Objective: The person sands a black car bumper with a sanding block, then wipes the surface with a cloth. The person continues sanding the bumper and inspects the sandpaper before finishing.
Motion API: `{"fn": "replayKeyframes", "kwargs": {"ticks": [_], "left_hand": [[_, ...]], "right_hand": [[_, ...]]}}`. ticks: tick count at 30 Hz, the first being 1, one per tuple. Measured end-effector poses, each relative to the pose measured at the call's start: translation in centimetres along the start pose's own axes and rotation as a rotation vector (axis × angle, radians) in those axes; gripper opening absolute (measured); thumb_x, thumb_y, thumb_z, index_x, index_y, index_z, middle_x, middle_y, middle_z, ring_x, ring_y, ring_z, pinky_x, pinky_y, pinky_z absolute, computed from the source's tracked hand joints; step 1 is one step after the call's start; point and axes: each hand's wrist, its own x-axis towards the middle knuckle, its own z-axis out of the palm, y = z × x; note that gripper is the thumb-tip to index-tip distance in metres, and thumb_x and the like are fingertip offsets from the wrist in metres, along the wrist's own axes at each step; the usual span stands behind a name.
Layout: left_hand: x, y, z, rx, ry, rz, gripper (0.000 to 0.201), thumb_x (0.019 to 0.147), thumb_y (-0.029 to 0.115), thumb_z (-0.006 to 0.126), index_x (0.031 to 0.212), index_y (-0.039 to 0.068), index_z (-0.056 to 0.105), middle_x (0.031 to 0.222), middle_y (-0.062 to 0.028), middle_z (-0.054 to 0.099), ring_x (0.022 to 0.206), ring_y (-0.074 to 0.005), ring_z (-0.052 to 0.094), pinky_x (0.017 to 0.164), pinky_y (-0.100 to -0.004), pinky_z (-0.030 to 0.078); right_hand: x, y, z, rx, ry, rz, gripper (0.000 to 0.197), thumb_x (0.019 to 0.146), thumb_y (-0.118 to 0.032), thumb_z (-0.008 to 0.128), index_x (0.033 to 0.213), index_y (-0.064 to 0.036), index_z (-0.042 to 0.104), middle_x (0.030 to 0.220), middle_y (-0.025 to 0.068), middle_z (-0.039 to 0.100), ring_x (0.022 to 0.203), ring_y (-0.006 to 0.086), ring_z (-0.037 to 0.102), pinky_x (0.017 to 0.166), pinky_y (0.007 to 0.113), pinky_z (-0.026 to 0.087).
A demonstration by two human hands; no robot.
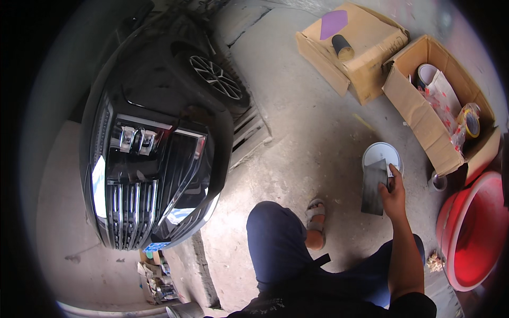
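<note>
My right hand [393, 192] is closed around the edge of a flat, dark grey rectangular plate [374, 193]. It may be a trowel or a sanding board; I cannot tell which. From above, the plate overlaps part of a round white bucket lid [383, 153] on the concrete floor. Whether it touches the lid is unclear. My left hand is outside the picture. To the left stands a black car [164, 111], its front end with headlights and chrome grille bars toward me.
A cardboard box [371, 63] carries a purple sheet [333, 24] and a black roll [342, 46]. Beside it, an open box [419, 116] holds rolls and tape. A red basin [458, 228] stands at the right. My sandalled foot [316, 222] rests on the floor near a grate [253, 135].
</note>
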Motion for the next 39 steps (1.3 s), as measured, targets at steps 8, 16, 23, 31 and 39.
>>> {"fn": "replayKeyframes", "kwargs": {"ticks": [8, 16, 23, 31, 39], "left_hand": [[0.2, -0.7, -0.3, 0.001, -0.012, -0.002, 0.061, 0.094, 0.061, 0.040, 0.127, 0.011, 0.052, 0.113, -0.0152, 0.063, 0.090, -0.0324, 0.065, 0.074, -0.0510, 0.052], [0.8, -2.2, -0.8, 0.002, -0.014, -0.014, 0.065, 0.093, 0.065, 0.038, 0.127, 0.011, 0.051, 0.113, -0.0160, 0.063, 0.091, -0.0337, 0.064, 0.074, -0.0526, 0.052], [3.3, -2.4, -2.5, -0.012, -0.141, -0.089, 0.068, 0.093, 0.068, 0.037, 0.127, 0.011, 0.051, 0.113, -0.0167, 0.063, 0.092, -0.0348, 0.064, 0.073, -0.0541, 0.052], [-3.8, 20.5, 4.8, -0.170, 0.383, 0.890, 0.034, 0.100, 0.037, 0.048, 0.107, 0.005, 0.059, 0.100, -0.0056, 0.062, 0.096, -0.0171, 0.058, 0.087, -0.0378, 0.046], [-12.2, 36.9, 25.3, 0.410, -0.148, 1.430, 0.022, 0.100, 0.013, 0.053, 0.116, -0.001, 0.057, 0.092, -0.0100, 0.070, 0.084, -0.0120, 0.063, 0.076, -0.0244, 0.049]], "right_hand": [[-0.1, 0.0, 0.0, 0.041, 0.013, -0.002, 0.064, 0.083, 0.005, 0.060, 0.143, -0.0032, 0.040, 0.080, -0.0001, 0.050, 0.070, 0.0082, 0.046, 0.065, 0.022, 0.040], [-0.1, 0.0, -0.2, 0.061, 0.014, 0.002, 0.062, 0.084, 0.005, 0.060, 0.143, -0.0032, 0.041, 0.081, -0.0001, 0.051, 0.071, 0.0075, 0.047, 0.066, 0.022, 0.040], [0.1, 0.8, -0.6, 0.023, -0.009, 0.002, 0.063, 0.083, 0.005, 0.060, 0.142, -0.0029, 0.041, 0.079, -0.0023, 0.047, 0.069, 0.0061, 0.043, 0.064, 0.021, 0.038], [-0.5, -0.4, -0.2, 0.005, -0.060, 0.050, 0.063, 0.084, 0.006, 0.061, 0.142, -0.0042, 0.041, 0.080, -0.0013, 0.051, 0.071, 0.0063, 0.046, 0.066, 0.021, 0.040], [-0.9, 0.3, 1.5, 0.307, -0.164, 0.127, 0.068, 0.085, 0.003, 0.066, 0.145, -0.0083, 0.037, 0.094, 0.0003, 0.055, 0.081, 0.0084, 0.052, 0.074, 0.024, 0.046]]}}
